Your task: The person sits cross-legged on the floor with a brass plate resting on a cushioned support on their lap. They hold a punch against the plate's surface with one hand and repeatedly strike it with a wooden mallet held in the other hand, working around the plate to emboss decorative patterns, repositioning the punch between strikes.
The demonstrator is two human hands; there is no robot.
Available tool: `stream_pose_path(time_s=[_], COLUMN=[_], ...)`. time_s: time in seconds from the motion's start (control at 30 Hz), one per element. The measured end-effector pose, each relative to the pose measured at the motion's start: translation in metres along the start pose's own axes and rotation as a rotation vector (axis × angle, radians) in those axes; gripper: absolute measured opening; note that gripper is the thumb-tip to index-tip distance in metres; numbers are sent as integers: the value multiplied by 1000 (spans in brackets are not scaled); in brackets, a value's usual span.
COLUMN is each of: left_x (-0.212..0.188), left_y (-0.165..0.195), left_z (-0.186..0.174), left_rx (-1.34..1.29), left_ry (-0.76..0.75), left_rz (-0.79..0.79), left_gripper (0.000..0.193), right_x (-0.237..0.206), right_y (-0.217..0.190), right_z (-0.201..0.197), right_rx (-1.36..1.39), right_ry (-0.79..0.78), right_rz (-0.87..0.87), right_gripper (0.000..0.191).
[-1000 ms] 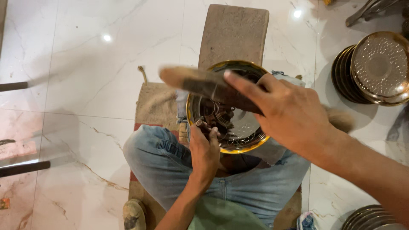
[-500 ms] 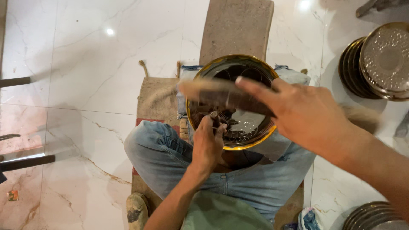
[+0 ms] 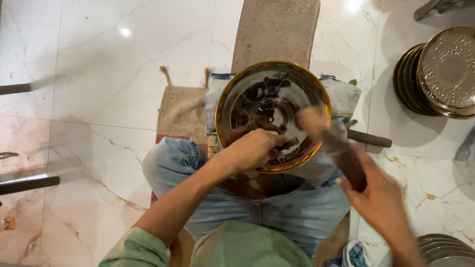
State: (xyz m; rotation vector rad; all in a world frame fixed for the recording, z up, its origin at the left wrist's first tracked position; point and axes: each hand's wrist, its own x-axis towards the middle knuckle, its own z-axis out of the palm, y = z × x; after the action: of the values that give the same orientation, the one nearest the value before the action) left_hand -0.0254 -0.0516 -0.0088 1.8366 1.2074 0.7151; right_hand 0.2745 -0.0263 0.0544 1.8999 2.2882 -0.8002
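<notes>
The left hand (image 3: 255, 148) is clenched, fingers curled down onto the lower part of a round brass plate (image 3: 272, 113); something small and dark seems pinched under the fingertips, but it is too hidden to name. The right hand (image 3: 378, 200) is wrapped around the dark handle of a wooden mallet (image 3: 331, 143), whose pale head is blurred and sits over the plate's rim at about four o'clock.

The plate lies in the person's lap, tilted a little toward the camera — its shiny face shows engraved rings and small circles inside a golden rim. It rests on a blue cloth (image 3: 341, 96) spread over the knees of the blue jeans (image 3: 173, 163), and the left forearm comes up from a green sleeve (image 3: 133, 249) at seven o'clock.

Outward from the plate: a grey stone slab (image 3: 274, 29) at twelve o'clock, a burlap mat (image 3: 180, 111) at nine o'clock, and a dark rod (image 3: 371, 139) poking out at three o'clock. On the white marble floor (image 3: 99, 74), a stack of embossed metal plates (image 3: 440, 74) stands well apart at two o'clock — another stack of plates (image 3: 448, 249) sits at five o'clock.
</notes>
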Motion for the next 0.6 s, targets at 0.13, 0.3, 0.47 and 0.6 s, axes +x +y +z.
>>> stream_pose_path(time_s=[0.13, 0.3, 0.47, 0.6], left_x=[6, -22, -34, -36], left_y=[2, 8, 14, 26], left_z=[-10, -4, 17, 35], left_rx=[-27, -292, -190, -149], left_ry=[-204, 628, 837, 876], left_rz=[-43, -256, -333, -377], left_gripper=[37, 26, 27, 24], right_x=[-39, -39, 19, 44], right_y=[15, -2, -36, -48], right_z=[54, 75, 72, 57], right_rx=[63, 355, 383, 430], right_ry=[153, 335, 376, 314], right_rz=[14, 2, -165, -129], right_gripper=[80, 88, 86, 86])
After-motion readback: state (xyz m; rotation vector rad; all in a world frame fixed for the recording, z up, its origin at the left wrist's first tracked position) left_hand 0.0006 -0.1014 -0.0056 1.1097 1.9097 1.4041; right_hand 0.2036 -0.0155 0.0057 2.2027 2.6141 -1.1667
